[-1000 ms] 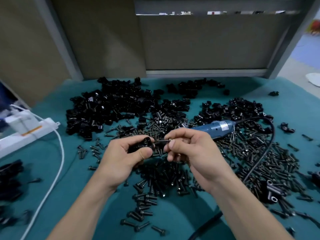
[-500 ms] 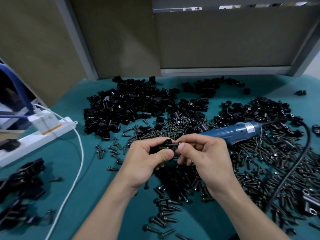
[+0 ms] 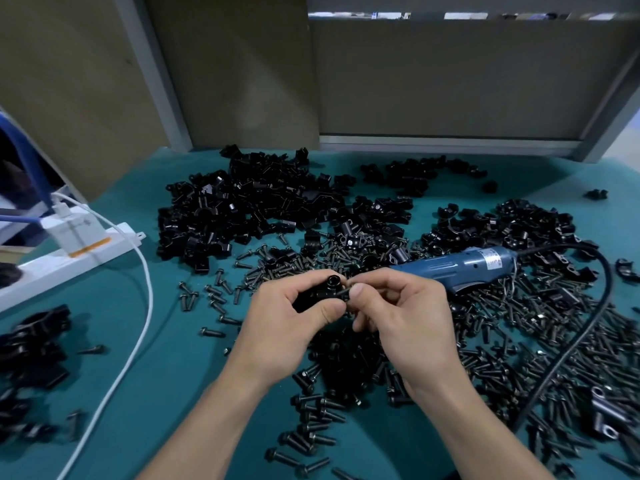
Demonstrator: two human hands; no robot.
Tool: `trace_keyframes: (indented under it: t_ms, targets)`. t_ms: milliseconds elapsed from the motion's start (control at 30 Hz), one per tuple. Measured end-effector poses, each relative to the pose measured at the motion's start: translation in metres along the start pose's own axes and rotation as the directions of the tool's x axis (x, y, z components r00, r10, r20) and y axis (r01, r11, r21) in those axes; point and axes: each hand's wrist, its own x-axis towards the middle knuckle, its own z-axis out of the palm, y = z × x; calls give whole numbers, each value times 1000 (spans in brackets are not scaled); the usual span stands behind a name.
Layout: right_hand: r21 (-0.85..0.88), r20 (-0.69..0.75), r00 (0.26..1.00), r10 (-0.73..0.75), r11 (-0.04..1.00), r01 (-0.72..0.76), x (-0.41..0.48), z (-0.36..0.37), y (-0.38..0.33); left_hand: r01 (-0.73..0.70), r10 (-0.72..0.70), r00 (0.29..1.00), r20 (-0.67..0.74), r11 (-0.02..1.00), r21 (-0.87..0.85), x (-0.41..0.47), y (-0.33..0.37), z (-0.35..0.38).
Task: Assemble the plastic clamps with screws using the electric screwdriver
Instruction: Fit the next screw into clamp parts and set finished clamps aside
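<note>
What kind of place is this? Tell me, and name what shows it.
Probably an assembly workbench in a workshop: heaps of black plastic clamps and loose screws cover the teal mat, with a corded blue electric screwdriver lying among them.

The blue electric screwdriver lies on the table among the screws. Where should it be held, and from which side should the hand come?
Take the electric screwdriver around the thick blue middle of its body, coming from above. It lies flat on the loose screws, nose pointing left, and its black cable leaves the right end, so the middle is the free, round part.
</note>
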Motion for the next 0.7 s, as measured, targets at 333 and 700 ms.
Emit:
trace_keyframes:
  t_ms: [333, 700]
  targets:
    - [-423, 96, 995, -6, 905, 46, -2, -3, 0, -47, 51, 998, -22, 983, 175, -5, 4, 6]
    - [-288, 113, 993, -23, 956, 54, -1, -4, 2, -81, 75, 997, 33, 972, 221, -7, 4, 6]
